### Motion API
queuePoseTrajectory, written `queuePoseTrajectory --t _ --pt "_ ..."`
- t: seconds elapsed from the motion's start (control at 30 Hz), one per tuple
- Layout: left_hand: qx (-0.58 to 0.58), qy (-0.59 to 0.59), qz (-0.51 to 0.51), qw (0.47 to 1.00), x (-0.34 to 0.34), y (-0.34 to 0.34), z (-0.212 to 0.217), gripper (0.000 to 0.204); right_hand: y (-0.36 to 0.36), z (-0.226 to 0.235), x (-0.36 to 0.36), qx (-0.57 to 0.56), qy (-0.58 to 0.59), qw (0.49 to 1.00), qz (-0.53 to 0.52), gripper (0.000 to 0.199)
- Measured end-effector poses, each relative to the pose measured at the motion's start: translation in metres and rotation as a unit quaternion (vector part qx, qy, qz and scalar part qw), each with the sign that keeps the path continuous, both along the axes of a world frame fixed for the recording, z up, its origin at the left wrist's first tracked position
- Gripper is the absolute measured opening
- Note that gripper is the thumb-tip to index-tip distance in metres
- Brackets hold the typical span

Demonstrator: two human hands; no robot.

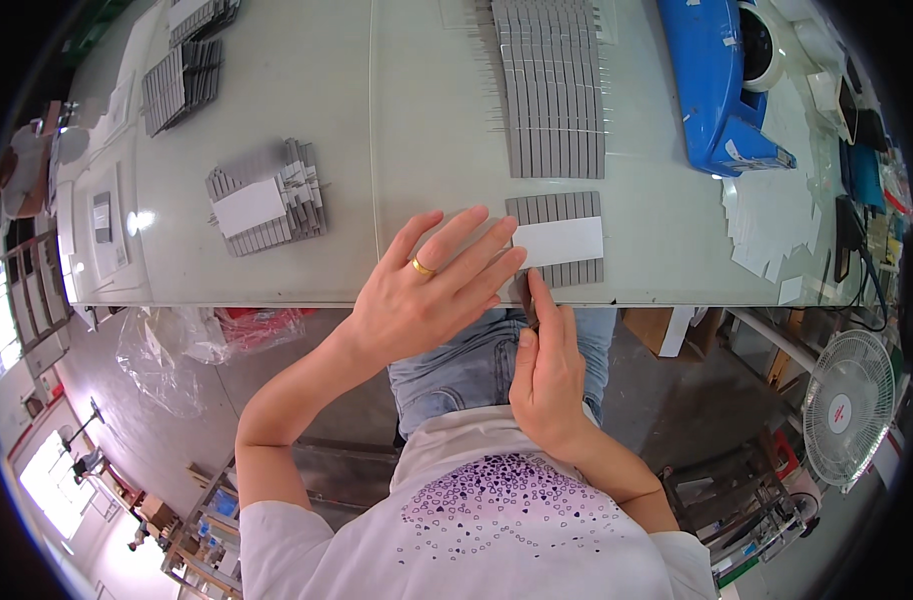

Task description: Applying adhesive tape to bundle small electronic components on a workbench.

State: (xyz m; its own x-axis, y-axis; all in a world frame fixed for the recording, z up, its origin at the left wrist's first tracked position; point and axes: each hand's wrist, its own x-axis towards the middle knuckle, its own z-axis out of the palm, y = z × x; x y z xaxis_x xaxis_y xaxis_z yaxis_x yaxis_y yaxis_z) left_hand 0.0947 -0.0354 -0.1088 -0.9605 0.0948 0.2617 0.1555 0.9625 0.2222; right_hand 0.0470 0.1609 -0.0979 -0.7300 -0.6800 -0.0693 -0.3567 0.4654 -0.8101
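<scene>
On the table near its front edge lies a block of grey strips (552, 206) set side by side, with a white paper label (562, 243) across its middle. My left hand (422, 285), wearing a gold ring, reaches over the block's left side. Its fingers are stretched out, and the tips touch or hover by the label's left end. At the block's lower left corner, my right hand (552, 375) has its index finger extended, gripping a thin dark flat piece (523, 292). Most of that piece is hidden by the fingers, so I cannot tell its kind.
Beyond the block lies a long panel of grey strips (552, 100). A blue tape dispenser (712, 90) and white paper labels (772, 225) are at right. At left sit a labelled strip stack (302, 190) and further stacks (182, 85). A fan (849, 408) stands below right.
</scene>
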Motion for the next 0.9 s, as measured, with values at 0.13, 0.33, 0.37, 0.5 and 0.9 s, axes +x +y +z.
queuePoseTrajectory --t 0.13,0.33,0.37,0.5,0.9 --pt "0.009 -0.004 0.002 1.000 0.000 0.000 0.001 0.053 -0.001 0.006 -0.003 -0.012 -0.014 1.000 0.007 0.054" --pt "-0.003 -0.023 0.004 1.000 0.006 -0.004 0.001 0.061 0.037 0.033 -0.022 0.006 -0.029 1.000 0.001 0.045" --pt "0.001 -0.032 -0.001 0.999 0.005 -0.003 0.000 0.063 0.050 0.029 -0.040 -0.015 0.050 0.997 -0.064 0.039" --pt "-0.038 0.013 0.006 0.999 0.002 0.000 0.000 0.061 0.146 0.004 -0.173 0.045 0.262 0.902 -0.340 0.028" --pt "-0.001 0.062 0.052 0.997 0.032 0.028 -0.007 0.038 0.337 -0.051 -0.373 0.336 0.423 0.767 -0.346 0.037"
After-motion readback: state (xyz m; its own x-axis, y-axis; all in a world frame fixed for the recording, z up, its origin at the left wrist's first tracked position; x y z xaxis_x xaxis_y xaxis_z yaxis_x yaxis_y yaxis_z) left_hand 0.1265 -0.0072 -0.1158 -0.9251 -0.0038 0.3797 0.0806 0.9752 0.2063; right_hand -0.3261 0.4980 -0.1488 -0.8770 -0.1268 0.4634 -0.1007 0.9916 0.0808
